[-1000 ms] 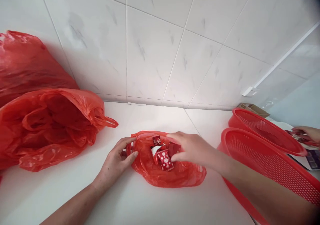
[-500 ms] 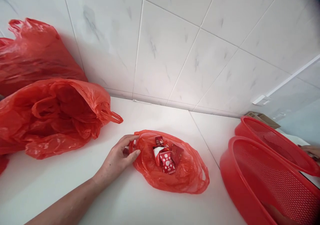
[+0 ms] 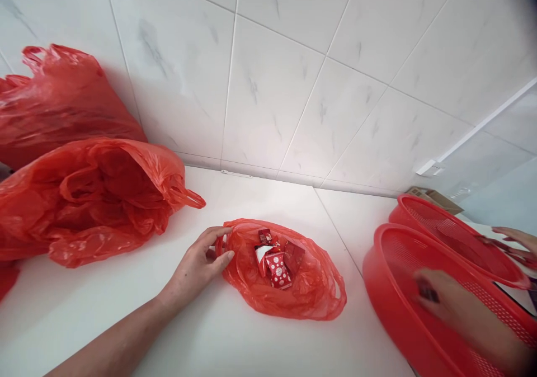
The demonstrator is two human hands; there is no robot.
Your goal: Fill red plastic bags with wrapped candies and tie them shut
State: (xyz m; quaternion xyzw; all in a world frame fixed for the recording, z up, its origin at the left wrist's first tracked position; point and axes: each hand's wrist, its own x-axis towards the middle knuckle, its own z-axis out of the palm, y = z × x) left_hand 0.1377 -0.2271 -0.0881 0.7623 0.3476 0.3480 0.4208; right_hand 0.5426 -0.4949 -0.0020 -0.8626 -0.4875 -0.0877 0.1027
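Note:
My left hand (image 3: 205, 257) pinches the left edge of a small red plastic bag (image 3: 247, 296) on the white table, with the thumb and fingers at its rim. Inside the bag lie several small red packets, among them a polka-dot packet (image 3: 278, 271) and one with a white part. My right hand (image 3: 440, 298), smeared by motion, is over the near red perforated basket (image 3: 373, 271). Its fingers are closed around something small and dark that I cannot make out.
At the left lie a wide-mouthed red plastic bag (image 3: 168, 170) and a fuller red bag (image 3: 79, 103) against the tiled wall. A second red basket (image 3: 398, 212) stands behind the near one, another person's hand (image 3: 518, 240) at it. A cardboard box (image 3: 440, 201) is behind.
My right hand has risen from low in the near basket, now showing a dark thing at its fingers. The other person's hand reaches further left. My left hand keeps its hold on the bag.

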